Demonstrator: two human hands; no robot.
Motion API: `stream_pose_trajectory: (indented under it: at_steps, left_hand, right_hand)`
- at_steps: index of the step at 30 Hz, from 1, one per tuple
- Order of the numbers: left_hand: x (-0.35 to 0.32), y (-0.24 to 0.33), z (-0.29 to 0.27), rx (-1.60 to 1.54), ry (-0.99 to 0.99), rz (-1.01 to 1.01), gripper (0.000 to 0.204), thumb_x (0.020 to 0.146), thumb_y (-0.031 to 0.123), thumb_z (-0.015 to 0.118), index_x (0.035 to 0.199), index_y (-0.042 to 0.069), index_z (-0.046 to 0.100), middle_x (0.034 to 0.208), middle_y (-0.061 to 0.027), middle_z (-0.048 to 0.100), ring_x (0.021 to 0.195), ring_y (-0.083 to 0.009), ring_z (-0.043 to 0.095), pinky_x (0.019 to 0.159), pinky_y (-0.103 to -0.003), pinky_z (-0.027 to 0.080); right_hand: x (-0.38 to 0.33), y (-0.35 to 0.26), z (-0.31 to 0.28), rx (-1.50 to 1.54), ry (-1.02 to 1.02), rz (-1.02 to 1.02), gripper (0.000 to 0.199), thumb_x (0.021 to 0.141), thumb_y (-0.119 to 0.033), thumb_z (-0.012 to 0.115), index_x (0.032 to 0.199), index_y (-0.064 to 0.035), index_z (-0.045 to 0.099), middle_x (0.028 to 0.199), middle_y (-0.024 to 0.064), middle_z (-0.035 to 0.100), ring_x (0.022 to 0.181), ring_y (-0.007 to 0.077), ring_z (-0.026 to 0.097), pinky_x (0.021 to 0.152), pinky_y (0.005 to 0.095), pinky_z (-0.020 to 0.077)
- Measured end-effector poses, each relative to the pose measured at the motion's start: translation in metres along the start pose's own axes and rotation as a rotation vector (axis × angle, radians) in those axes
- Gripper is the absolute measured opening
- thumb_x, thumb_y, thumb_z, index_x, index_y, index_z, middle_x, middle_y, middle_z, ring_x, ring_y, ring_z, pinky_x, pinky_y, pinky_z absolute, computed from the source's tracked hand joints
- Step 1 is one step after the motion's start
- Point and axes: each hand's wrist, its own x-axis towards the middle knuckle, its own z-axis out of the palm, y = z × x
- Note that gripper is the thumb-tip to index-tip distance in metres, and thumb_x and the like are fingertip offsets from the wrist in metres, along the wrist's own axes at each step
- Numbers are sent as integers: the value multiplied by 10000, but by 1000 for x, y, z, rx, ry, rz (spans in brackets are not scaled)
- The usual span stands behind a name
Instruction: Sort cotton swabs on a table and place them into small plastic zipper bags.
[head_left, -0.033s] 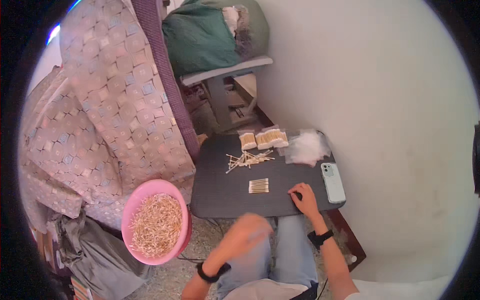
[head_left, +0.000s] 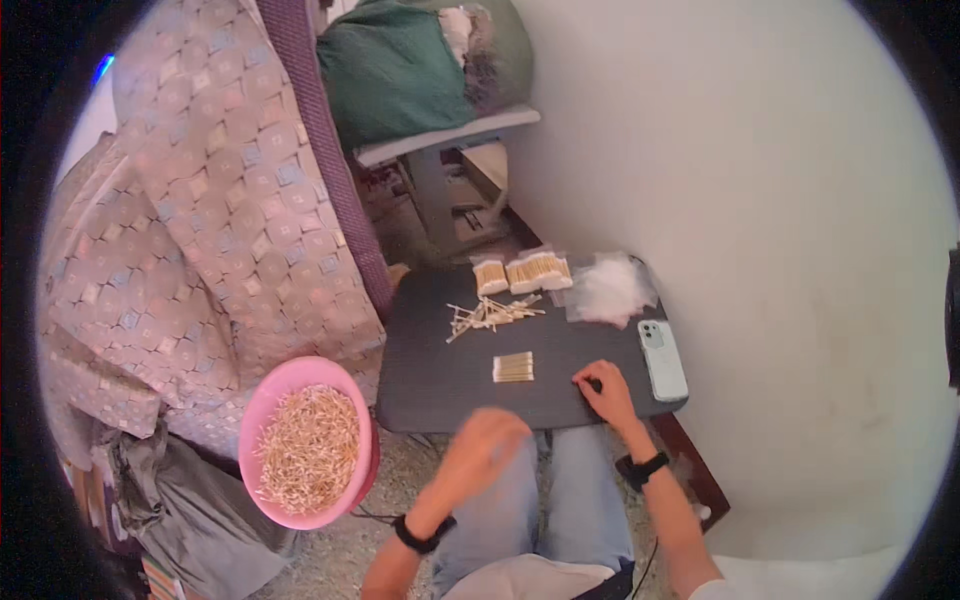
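Observation:
My left hand (head_left: 488,448) is raised over my lap, just short of the table's near edge. Motion smears its fingers, and whether anything is in them cannot be made out. At the near right of the black table (head_left: 440,385) rests my right hand (head_left: 608,396), fingers curled together around a dark spot too small to name. Between and beyond my hands lies a neat row of cotton swabs (head_left: 514,367). Farther back is a loose, crossed pile of cotton swabs (head_left: 490,315). Behind it sit clear bags packed with cotton swabs (head_left: 538,272).
Clear plastic bags (head_left: 612,288) lie at the back right, with a pale phone (head_left: 663,360) beside them. A pink tub (head_left: 250,430) full of loose swabs stands left of the table. Patterned fabric (head_left: 240,180) borders the left, a wall (head_left: 760,200) the right.
My left hand has moved slightly left and up, and is less blurred. My right hand stays at the table's near right. The whole view has shifted a little.

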Motion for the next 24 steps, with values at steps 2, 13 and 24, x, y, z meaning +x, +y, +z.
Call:
stream_pose_trajectory:
  at_steps: [2,13,24]
  left_hand:
    - [9,-36,12,109,141,-28,182,765,44,597,947,48,585,987,-109,567,1029,-323,511,890,-421,401]
    - [25,-133,50,395,288,-168,349,846,120,570,1176,48,481,1236,-158,465,1253,-380,360,1021,-476,312]
    - [27,-132,50,285,358,-282,308,849,134,573,1126,17,504,1175,-184,511,1151,-357,458,980,-431,355]
  right_hand:
    - [15,-1,-10,41,-14,66,105,778,-61,590,868,-58,644,866,113,605,833,289,570,765,364,457]
    - [105,54,-49,-795,3,4,181,714,-105,623,884,-100,686,912,62,623,850,257,591,734,378,499]
    - [102,55,-58,-618,51,-39,82,746,-166,656,759,-89,682,900,24,639,861,249,573,722,375,499]
